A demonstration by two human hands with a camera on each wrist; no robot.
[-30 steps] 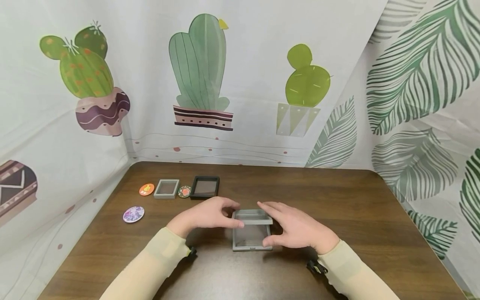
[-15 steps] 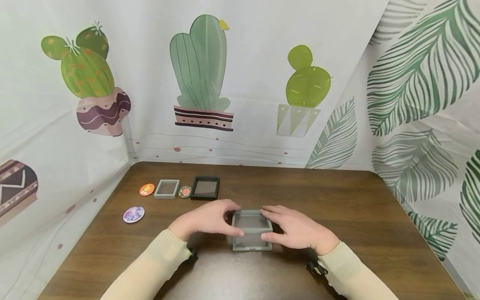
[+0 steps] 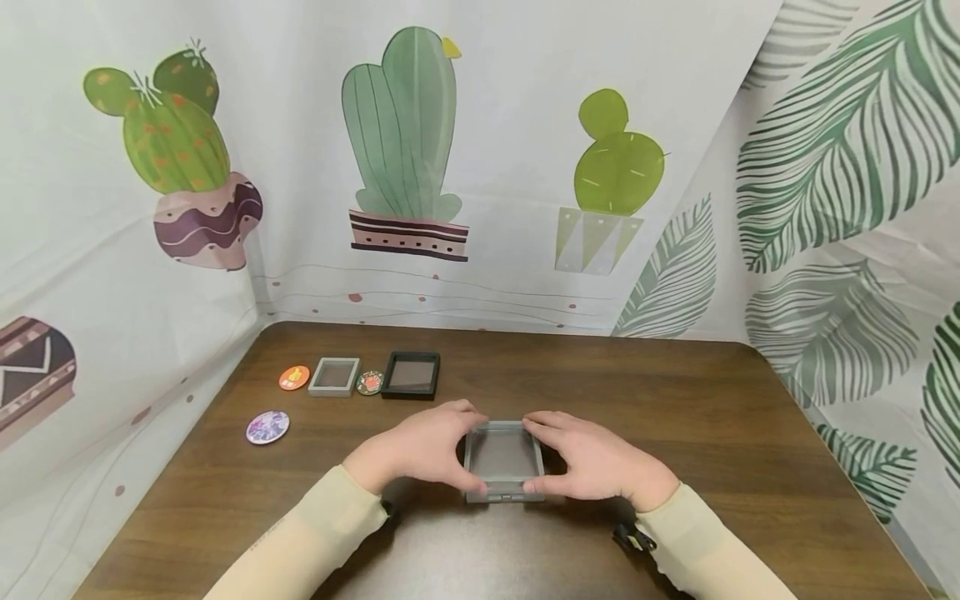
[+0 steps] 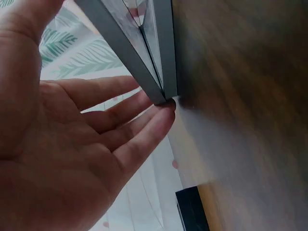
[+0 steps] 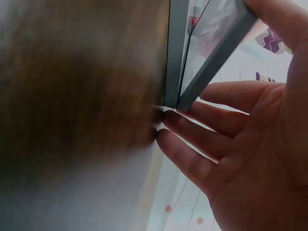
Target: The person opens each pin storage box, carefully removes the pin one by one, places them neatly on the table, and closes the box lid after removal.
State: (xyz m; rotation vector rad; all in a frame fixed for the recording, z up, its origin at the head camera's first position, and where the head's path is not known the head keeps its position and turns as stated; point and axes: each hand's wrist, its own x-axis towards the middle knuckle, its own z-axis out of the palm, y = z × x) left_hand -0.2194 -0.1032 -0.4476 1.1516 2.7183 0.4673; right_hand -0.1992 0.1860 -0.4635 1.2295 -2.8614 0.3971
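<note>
A grey square floating display frame [image 3: 504,454] with clear film windows lies in front of me on the brown table. Its hinged lid [image 4: 126,55] is tilted up over the base at a narrow angle, as both wrist views show. My left hand [image 3: 429,450] holds the frame's left side, thumb at the lid's front corner and fingertips at the hinged back corner. My right hand [image 3: 600,457] holds the right side the same way. In the right wrist view, right-hand fingers [image 5: 204,137] lie by the hinge. No disc shows between the films.
Farther back on the left are a smaller light-grey frame [image 3: 334,359], a black frame [image 3: 435,375], an orange round badge [image 3: 294,377] and a dark patterned badge [image 3: 370,383]. A purple-white badge [image 3: 267,427] lies nearer. A printed cloth [image 3: 510,167] hangs behind the table.
The frame's lid has swung down toward me, from steeply raised to nearly meeting the base. Both hands have followed it, the left thumb moving down and nearer to me.
</note>
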